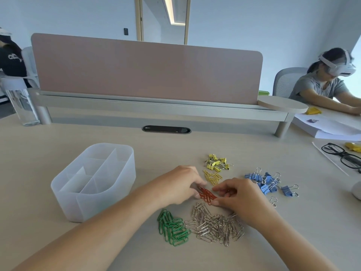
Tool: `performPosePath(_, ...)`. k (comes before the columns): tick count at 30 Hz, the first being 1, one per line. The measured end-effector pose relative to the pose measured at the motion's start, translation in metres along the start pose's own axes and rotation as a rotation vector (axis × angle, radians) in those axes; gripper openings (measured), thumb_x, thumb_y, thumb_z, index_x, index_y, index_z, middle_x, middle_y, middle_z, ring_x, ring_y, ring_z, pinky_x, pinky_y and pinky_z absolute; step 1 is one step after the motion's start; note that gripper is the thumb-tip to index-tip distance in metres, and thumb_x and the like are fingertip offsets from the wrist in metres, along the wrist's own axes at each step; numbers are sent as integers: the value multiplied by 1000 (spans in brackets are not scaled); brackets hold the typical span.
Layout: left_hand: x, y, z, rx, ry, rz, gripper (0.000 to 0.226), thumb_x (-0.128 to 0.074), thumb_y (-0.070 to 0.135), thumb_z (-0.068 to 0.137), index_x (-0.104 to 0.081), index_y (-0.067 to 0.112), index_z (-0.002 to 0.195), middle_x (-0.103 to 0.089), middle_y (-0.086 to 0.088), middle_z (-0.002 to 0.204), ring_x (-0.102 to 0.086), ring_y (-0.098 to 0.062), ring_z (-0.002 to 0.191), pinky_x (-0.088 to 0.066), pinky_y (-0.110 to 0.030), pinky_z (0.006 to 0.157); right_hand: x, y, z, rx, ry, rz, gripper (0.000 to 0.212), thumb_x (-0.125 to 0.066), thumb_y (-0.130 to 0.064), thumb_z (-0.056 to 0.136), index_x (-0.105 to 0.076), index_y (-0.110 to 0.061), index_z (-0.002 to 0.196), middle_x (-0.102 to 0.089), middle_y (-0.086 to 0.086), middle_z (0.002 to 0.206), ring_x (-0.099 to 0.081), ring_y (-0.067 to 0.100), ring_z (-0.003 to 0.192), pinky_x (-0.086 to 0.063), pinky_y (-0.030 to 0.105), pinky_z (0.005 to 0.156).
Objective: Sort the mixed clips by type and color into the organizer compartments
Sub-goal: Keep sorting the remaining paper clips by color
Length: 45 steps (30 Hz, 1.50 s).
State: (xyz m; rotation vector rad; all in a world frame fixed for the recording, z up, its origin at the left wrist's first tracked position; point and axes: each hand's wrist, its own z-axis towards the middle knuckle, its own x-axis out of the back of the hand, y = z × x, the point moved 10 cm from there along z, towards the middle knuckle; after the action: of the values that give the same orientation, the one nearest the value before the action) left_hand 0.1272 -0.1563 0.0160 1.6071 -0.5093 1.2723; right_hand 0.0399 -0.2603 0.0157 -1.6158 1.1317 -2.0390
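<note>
Gathering step: left hand (175, 184) and right hand (240, 196), grip clamped on red paper clips (207, 195) right of the organizer (93, 206); next, probably lift them into one compartment.

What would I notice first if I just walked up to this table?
Probably the bright clip piles mid-table: the left hand and right hand pinch at the red paper clips, with green paper clips and silver paper clips nearer the person, blue binder clips to the right. To the left stands the frosted organizer, its compartments empty.
</note>
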Motion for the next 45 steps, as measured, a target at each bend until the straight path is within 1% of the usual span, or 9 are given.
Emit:
performPosePath(2,0,-2,2,11,16,-64,40,-73,19,86,-66,30,123,-52,21,92,-55,-1,83,-51,-32,88,0,2,1,-14,10,41,24,-88,-17,66,-75,-32,79,-69,-8,68,-55,-4,56,-45,10,58)
performPosePath(6,4,-1,-1,-8,60,-163,43,-76,9,80,-69,28,119,-59,19,86,-61,0,81,-52,-26,86,-1,3,3,-10,37,84,20,-86,-15,68,-76,-30,75,-71,-7,67,-59,0,58,-48,16,60)
performPosePath(15,3,3,1,-56,42,-160,34,-76,20,83,-71,27,116,-49,18,100,-49,3,80,-46,-25,84,4,0,6,7,71,176,21,-84,-6,70,-75,-23,79,-70,0,71,-55,-4,55,-44,8,58)
performPosePath(22,5,1,2,-74,110,-197,25,-76,25,83,-75,27,107,-55,20,93,-50,7,72,-39,-13,71,6,11,8,-51,11,31,22,-85,-20,71,-74,-34,85,-73,-9,77,-67,3,72,-51,12,71)
performPosePath(28,6,4,0,-75,201,-156,18,-75,27,84,-78,24,101,-56,20,89,-50,12,71,-30,-5,64,2,8,8,-28,-5,39,27,-89,-24,65,-77,-31,89,-69,-11,69,-57,-6,58,-45,8,61)
performPosePath(33,6,6,-3,-67,177,-141,19,-69,31,89,-76,28,106,-55,19,91,-49,12,76,-30,-7,66,0,8,8,-16,3,47,26,-88,-23,67,-78,-30,90,-70,-10,69,-57,-6,57,-43,8,61)
performPosePath(37,3,2,-3,-26,103,-183,29,-73,41,83,-73,34,111,-55,19,96,-50,11,79,-33,-9,70,2,7,8,-2,0,26,26,-87,-27,69,-78,-32,92,-72,-12,76,-63,-6,67,-46,8,65)
performPosePath(40,1,-1,-3,7,79,-224,41,-83,40,72,-74,31,110,-55,18,97,-53,9,75,-37,-8,70,2,4,6,11,2,27,29,-89,-29,65,-76,-35,90,-70,-8,74,-57,-5,60,-44,8,61)
performPosePath(45,4,-2,1,25,120,-243,25,-84,30,74,-78,27,98,-57,19,88,-51,13,68,-33,-6,64,0,1,6,16,18,57,30,-89,-25,64,-72,-41,82,-69,-8,71,-52,-6,55,-42,7,58)
